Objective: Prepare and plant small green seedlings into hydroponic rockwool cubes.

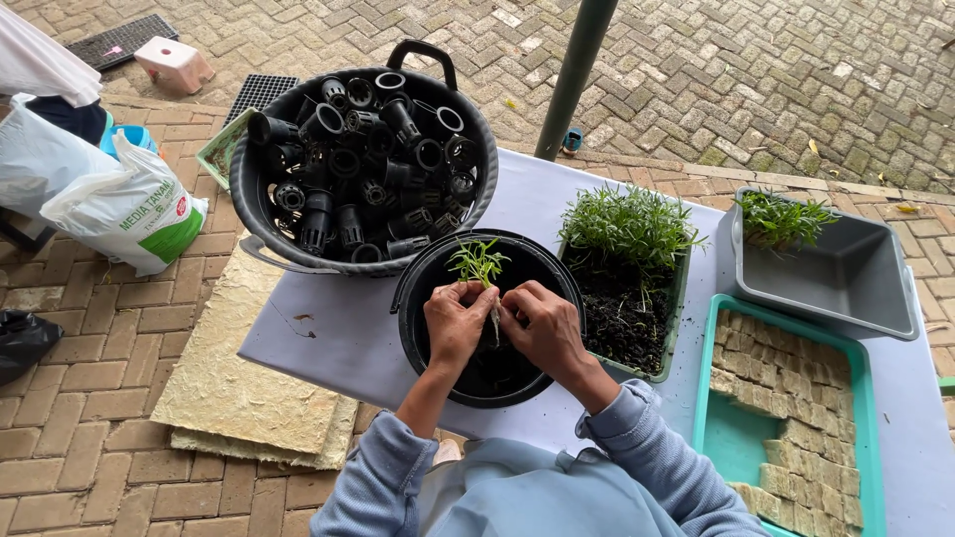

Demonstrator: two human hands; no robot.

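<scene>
We pinch a seedling (479,265) upright, left hand (456,320) and right hand (543,326) both closed on its stem | over black bucket (430,333), table's near edge, catching loose soil

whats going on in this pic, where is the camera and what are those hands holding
There is one picture, taken by a camera worn on a person's head, looking down at their own two bare hands. No machine is involved. The left hand and right hand together pinch a small green seedling over a round black bucket. These sit on a pale table. Also on it: a big dark basket filled with small black net pots, a tray of dark soil and green seedlings, a grey tub with a few more seedlings, and a teal tray of tan cubes. Below is brick paving.
</scene>
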